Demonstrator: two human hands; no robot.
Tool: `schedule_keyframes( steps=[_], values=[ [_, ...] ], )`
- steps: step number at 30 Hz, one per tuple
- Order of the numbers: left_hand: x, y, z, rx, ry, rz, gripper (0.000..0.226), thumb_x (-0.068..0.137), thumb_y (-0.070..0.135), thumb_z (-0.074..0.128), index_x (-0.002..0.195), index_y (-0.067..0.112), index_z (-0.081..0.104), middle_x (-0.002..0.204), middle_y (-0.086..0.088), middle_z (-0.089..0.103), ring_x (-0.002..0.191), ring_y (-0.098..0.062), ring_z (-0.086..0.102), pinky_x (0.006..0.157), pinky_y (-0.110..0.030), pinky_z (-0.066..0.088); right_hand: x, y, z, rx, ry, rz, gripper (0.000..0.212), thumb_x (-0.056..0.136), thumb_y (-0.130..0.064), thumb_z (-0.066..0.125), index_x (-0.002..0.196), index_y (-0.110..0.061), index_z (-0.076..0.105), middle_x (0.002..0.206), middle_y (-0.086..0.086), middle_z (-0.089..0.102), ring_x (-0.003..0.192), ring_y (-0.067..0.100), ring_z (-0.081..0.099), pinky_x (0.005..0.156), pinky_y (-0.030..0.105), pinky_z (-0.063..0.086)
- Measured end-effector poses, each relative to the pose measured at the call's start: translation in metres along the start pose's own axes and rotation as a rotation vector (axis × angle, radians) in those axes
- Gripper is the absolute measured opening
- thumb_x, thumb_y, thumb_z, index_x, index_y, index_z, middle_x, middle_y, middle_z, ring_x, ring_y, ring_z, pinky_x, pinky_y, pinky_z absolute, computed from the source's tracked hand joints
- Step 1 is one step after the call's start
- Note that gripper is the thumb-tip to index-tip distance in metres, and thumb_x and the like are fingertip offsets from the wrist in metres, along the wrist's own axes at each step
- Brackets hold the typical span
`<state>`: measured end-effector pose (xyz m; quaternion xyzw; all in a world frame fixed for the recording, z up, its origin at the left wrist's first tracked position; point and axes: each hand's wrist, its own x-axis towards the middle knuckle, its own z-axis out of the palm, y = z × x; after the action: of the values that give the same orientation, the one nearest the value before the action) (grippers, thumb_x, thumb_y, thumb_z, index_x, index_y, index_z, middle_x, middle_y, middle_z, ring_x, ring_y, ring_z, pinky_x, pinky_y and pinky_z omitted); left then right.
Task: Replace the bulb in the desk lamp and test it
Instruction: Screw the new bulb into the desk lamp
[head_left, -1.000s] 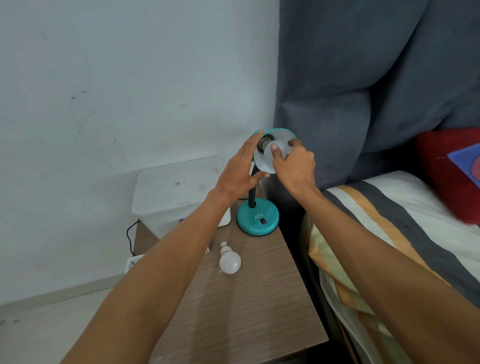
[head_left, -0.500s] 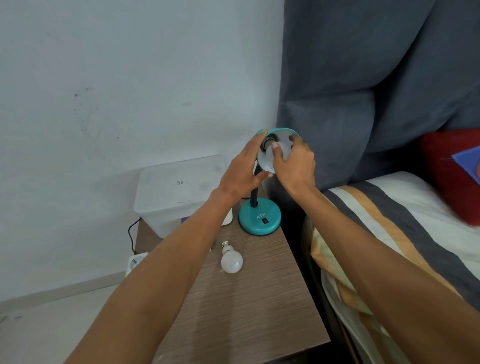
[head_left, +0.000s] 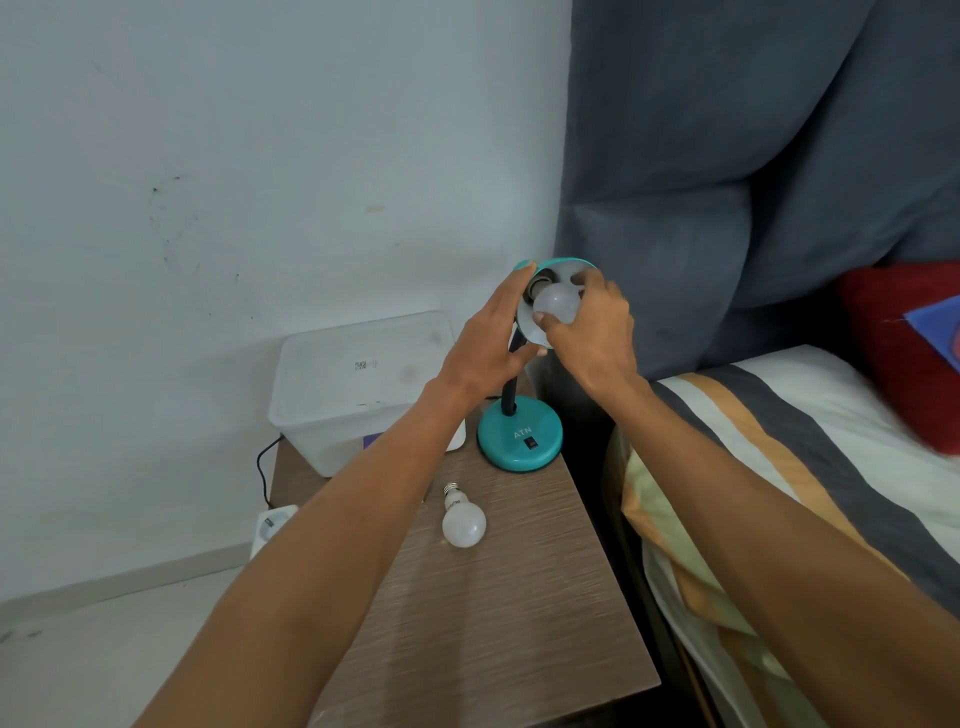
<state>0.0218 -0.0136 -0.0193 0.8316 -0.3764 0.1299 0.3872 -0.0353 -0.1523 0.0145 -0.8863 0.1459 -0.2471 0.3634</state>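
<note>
Now, at the lamp:
Right hand (head_left: 592, 332): fingers curled round the frosted bulb (head_left: 557, 305), holding it at the mouth of the lamp shade (head_left: 566, 266); the bulb's base points into the dark socket (head_left: 537, 285).
Left hand (head_left: 488, 343): spread wide, fingertips on the shade's teal rim at 10 o'clock of the bulb, thumb under the shade; it steadies the shade, closed on nothing.
Lamp base (head_left: 519, 436): teal disc with a black switch, standing at the tabletop's (head_left: 493, 623) far right corner.
Spare bulb (head_left: 463, 522): lying on the tabletop at 7 o'clock of the base, apart from it, screw cap pointing away.
Plastic box (head_left: 358, 384): translucent, at 9 o'clock of the base.
Bed (head_left: 810, 467): striped cover, at 3 o'clock of the tabletop.
</note>
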Motion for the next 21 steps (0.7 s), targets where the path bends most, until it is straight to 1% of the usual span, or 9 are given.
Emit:
schedule_keyframes(
  steps=[2,4,5,7,9,11,13,15,21],
  values=[
    [-0.0004,0.0002,-0.0011,0.001,0.004,-0.009,0.090,0.088,0.020,0.081,0.159,0.009,0.027,0.161,-0.012,0.039,0.143,-0.029,0.047,0.112,-0.048,0.049,0.0016,0.0003,0.0007,0.019,0.005,0.075,0.058,0.086,-0.046,0.069,0.125,-0.005,0.057,0.118,0.016,0.065,0.106,0.033,0.064,0.089,0.043,0.056],
    [-0.0008,0.0006,-0.0019,0.004,0.002,-0.012,0.090,0.088,0.020,0.081,0.159,0.008,0.027,0.162,-0.012,0.039,0.144,-0.028,0.046,0.113,-0.046,0.048,0.0029,-0.0001,0.0003,0.037,-0.007,0.162,0.057,0.090,-0.053,0.061,0.117,-0.003,0.061,0.112,0.017,0.068,0.103,0.034,0.066,0.086,0.043,0.057],
    [-0.0008,0.0004,-0.0019,0.005,-0.001,-0.013,0.090,0.088,0.020,0.081,0.159,0.008,0.027,0.162,-0.012,0.039,0.144,-0.028,0.046,0.113,-0.046,0.048,0.0022,-0.0006,-0.0002,0.026,-0.001,0.158,0.057,0.090,-0.054,0.059,0.117,-0.003,0.061,0.112,0.017,0.067,0.103,0.035,0.066,0.086,0.042,0.057],
    [-0.0004,-0.0005,-0.0011,0.001,-0.004,-0.018,0.090,0.088,0.019,0.081,0.160,0.009,0.027,0.162,-0.011,0.039,0.144,-0.027,0.046,0.113,-0.046,0.048,-0.0015,-0.0022,-0.0002,-0.024,0.016,0.059,0.060,0.089,-0.051,0.064,0.127,-0.005,0.055,0.121,0.017,0.063,0.108,0.035,0.063,0.088,0.042,0.053],
    [-0.0001,-0.0012,0.0000,-0.003,0.004,-0.032,0.090,0.087,0.016,0.080,0.160,0.010,0.027,0.162,-0.009,0.039,0.145,-0.025,0.045,0.112,-0.047,0.048,-0.0035,-0.0017,0.0003,-0.081,-0.018,-0.068,0.064,0.085,-0.039,0.073,0.135,-0.009,0.049,0.131,0.017,0.057,0.113,0.036,0.059,0.091,0.043,0.049],
    [-0.0001,-0.0019,0.0006,-0.002,0.010,-0.038,0.089,0.088,0.016,0.079,0.160,0.010,0.027,0.162,-0.009,0.039,0.145,-0.025,0.045,0.112,-0.047,0.048,-0.0013,-0.0003,0.0013,-0.118,-0.053,-0.105,0.061,0.084,-0.030,0.076,0.135,-0.010,0.050,0.132,0.017,0.056,0.114,0.038,0.059,0.092,0.043,0.049],
    [-0.0005,-0.0020,0.0008,-0.001,0.006,-0.036,0.089,0.088,0.016,0.079,0.160,0.009,0.027,0.162,-0.010,0.039,0.144,-0.026,0.046,0.113,-0.047,0.048,0.0012,0.0000,0.0023,-0.099,-0.046,-0.063,0.056,0.086,-0.032,0.074,0.132,-0.009,0.053,0.126,0.019,0.061,0.110,0.039,0.061,0.091,0.044,0.051],
    [-0.0011,-0.0021,0.0008,0.006,0.002,-0.038,0.091,0.087,0.017,0.080,0.160,0.011,0.026,0.162,-0.009,0.038,0.144,-0.026,0.046,0.113,-0.047,0.048,0.0023,-0.0024,0.0024,-0.038,-0.045,0.021,0.054,0.089,-0.035,0.071,0.131,-0.007,0.054,0.122,0.021,0.064,0.110,0.040,0.062,0.091,0.045,0.052],
    [-0.0032,-0.0001,0.0024,0.012,0.000,-0.039,0.091,0.088,0.016,0.079,0.161,0.014,0.024,0.164,-0.006,0.036,0.145,-0.024,0.045,0.114,-0.043,0.047,0.0041,-0.0041,0.0015,0.100,-0.046,0.137,0.060,0.087,-0.036,0.073,0.135,-0.006,0.054,0.125,0.016,0.063,0.113,0.033,0.062,0.095,0.041,0.053]
  ],
)
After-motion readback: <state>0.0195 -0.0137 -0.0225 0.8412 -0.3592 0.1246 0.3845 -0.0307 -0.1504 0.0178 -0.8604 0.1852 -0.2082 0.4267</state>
